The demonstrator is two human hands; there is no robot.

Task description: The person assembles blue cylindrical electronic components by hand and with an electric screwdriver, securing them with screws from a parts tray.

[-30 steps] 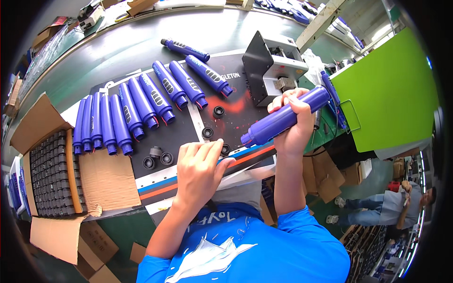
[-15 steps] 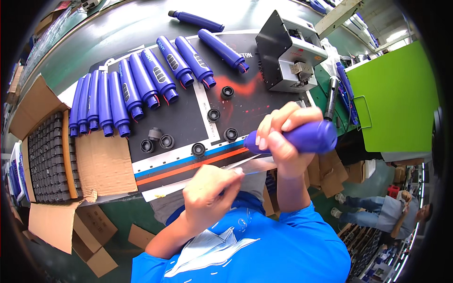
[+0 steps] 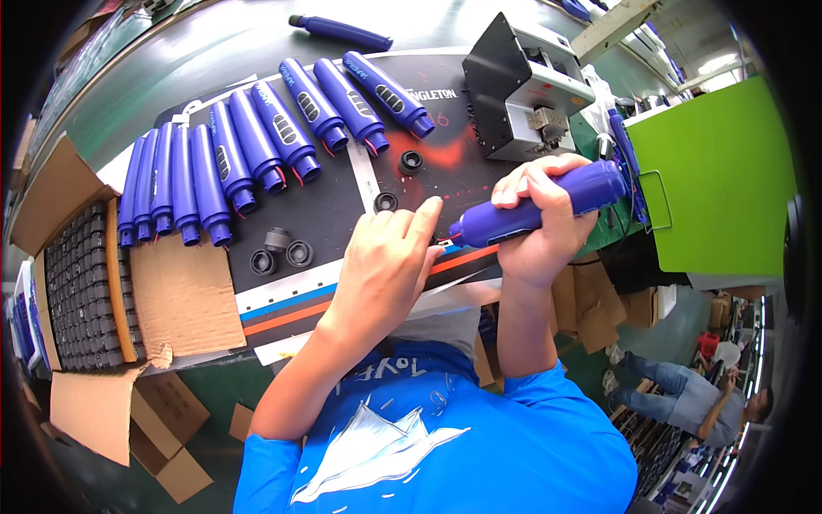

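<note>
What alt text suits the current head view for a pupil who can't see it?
A right hand grips a blue-purple tube; the left hand is near its wired end. More tubes and black rings lie across the workbench.

The left hand [image 3: 377, 265] shows its back, forefinger [image 3: 425, 219] stretched forward. Close on its right, the right hand [image 3: 550, 224] is curled in a grip. Below, the left forearm [image 3: 306, 377] slants inward; the right forearm [image 3: 525, 330] runs nearly straight.
</note>
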